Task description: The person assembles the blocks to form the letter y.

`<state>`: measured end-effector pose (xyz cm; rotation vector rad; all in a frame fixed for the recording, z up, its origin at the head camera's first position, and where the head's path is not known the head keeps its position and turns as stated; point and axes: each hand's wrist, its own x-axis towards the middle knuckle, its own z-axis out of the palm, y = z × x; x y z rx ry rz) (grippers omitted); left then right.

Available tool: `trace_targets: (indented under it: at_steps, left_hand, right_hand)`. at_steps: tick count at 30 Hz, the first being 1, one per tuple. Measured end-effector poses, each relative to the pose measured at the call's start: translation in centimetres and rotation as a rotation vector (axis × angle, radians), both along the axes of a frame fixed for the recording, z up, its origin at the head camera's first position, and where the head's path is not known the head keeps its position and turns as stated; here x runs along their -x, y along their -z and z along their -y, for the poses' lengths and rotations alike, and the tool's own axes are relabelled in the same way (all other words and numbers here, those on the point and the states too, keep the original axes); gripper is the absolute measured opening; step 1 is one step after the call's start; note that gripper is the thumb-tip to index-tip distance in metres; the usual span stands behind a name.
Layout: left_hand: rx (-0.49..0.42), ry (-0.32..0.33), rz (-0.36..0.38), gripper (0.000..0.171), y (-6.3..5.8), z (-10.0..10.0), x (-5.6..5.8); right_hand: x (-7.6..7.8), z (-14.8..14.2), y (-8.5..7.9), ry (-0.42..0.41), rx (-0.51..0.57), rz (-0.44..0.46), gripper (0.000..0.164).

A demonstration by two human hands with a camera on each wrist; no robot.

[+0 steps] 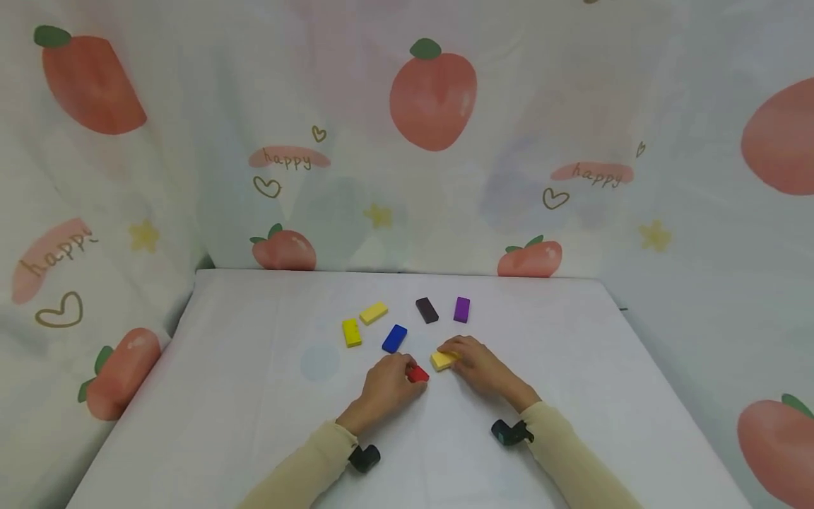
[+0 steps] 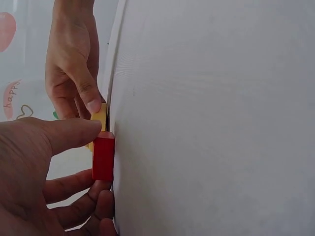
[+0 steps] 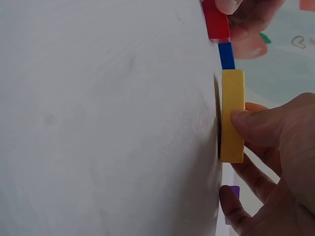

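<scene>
Between thumb and fingers, my left hand (image 1: 386, 385) pinches a red block (image 1: 417, 374) at the white tabletop. My right hand (image 1: 478, 366) grips a pale yellow block (image 1: 443, 360) just to the right of it, thumb on its near face. A small gap parts the two blocks in the head view. In the left wrist view the red block (image 2: 103, 157) covers part of the yellow one (image 2: 100, 115). Beyond the hands lies a blue block (image 1: 395, 338), also glimpsed in the right wrist view between the red block (image 3: 216, 20) and the yellow block (image 3: 233, 115).
Farther back on the table (image 1: 254, 396) lie a bright yellow block (image 1: 352, 332), another pale yellow block (image 1: 374, 312), a black block (image 1: 427, 309) and a purple block (image 1: 461, 309). A fruit-printed cloth (image 1: 356, 177) hangs behind the table's back edge and along its sides.
</scene>
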<state>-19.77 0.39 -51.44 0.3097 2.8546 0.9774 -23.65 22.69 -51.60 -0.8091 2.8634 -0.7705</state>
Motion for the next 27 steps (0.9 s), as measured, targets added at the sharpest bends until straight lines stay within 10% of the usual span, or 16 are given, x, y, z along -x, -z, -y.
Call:
trace_targets:
  at_steps: [15,27]
  left_hand:
    - [0.017,0.009,0.01,0.04,-0.3,0.2,0.3]
    - [-0.077,0.046,0.003,0.03,0.0,1.5,0.2]
  right_hand:
    - [0.2,0.2,-0.5,0.007,-0.04,-0.003,0.04]
    - [-1.7,2.4,-1.3,0.494,0.101,0.131,0.055]
